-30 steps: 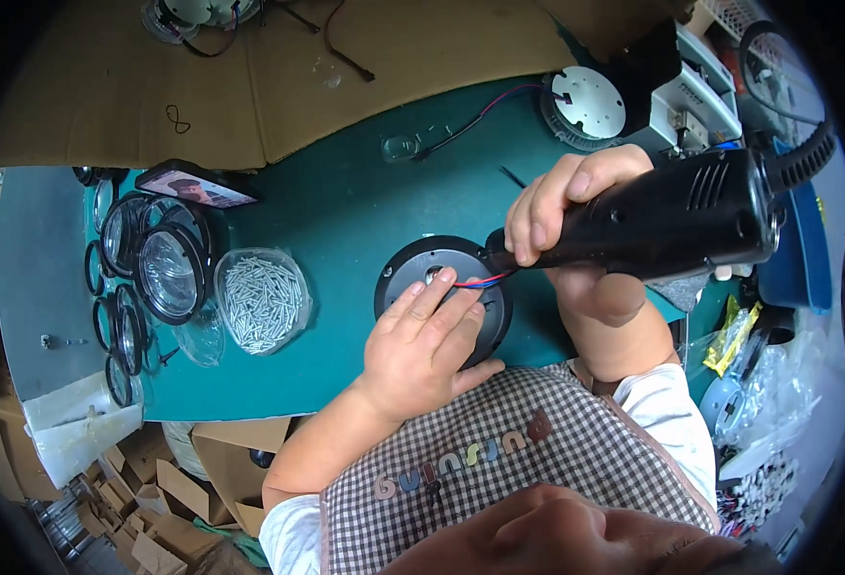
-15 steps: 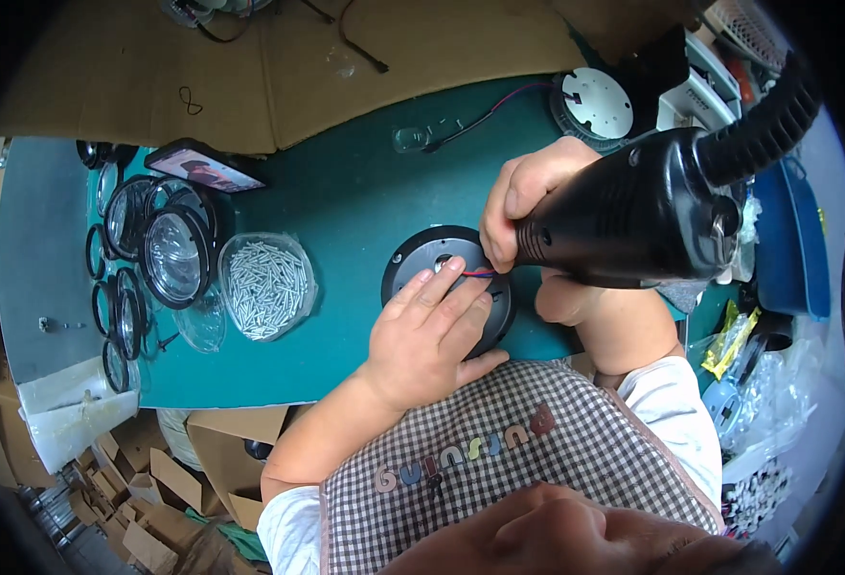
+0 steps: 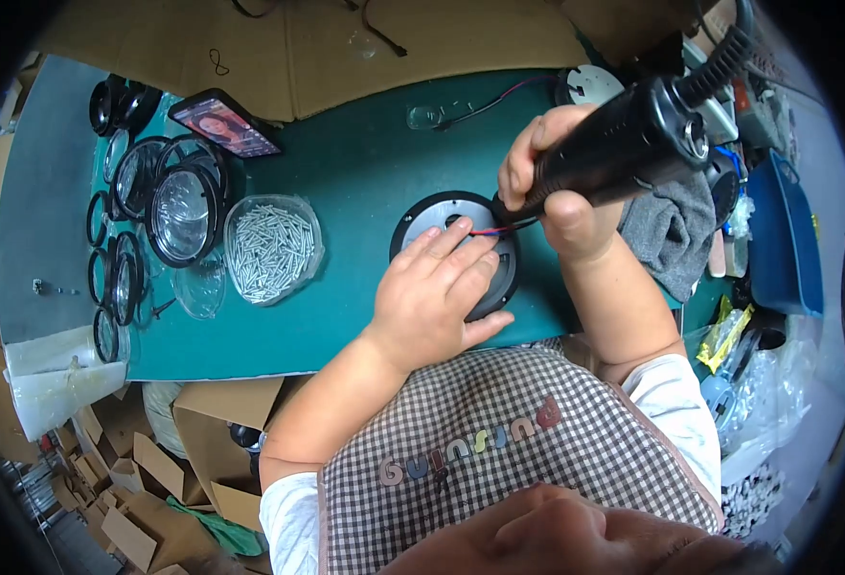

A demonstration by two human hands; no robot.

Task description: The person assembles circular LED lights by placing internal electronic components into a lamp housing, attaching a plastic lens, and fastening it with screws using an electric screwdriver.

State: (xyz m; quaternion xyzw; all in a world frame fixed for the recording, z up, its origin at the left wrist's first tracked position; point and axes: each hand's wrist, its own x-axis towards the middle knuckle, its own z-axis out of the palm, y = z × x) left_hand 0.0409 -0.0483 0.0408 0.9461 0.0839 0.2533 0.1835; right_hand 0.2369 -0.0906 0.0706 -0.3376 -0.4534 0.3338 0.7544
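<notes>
My left hand [image 3: 432,292] lies flat with fingers outstretched on a round black lamp housing [image 3: 411,218], steadying it on the green table. Red and blue wires [image 3: 490,231] run from under its fingertips toward the right rim. My right hand [image 3: 581,230] is wrapped round a black electric screwdriver [image 3: 624,144] with a ribbed cable at its back end. The tool tilts down to the left, its nose at the housing's upper right rim. Its bit, and any screw under it, cannot be made out.
Left of the housing stands a clear tub of silver screws [image 3: 271,251]. Beyond it are black-rimmed lenses [image 3: 181,216] and a propped phone [image 3: 226,125]. Cardboard [image 3: 346,62] spans the back. A white disc [image 3: 593,86], grey cloth [image 3: 673,235] and blue bin [image 3: 788,235] are at right.
The screwdriver's body has swung up and away, uncovering the grey cloth, while its nose has shifted down toward the housing's rim. My left hand stays on the housing. The whole view has shifted slightly.
</notes>
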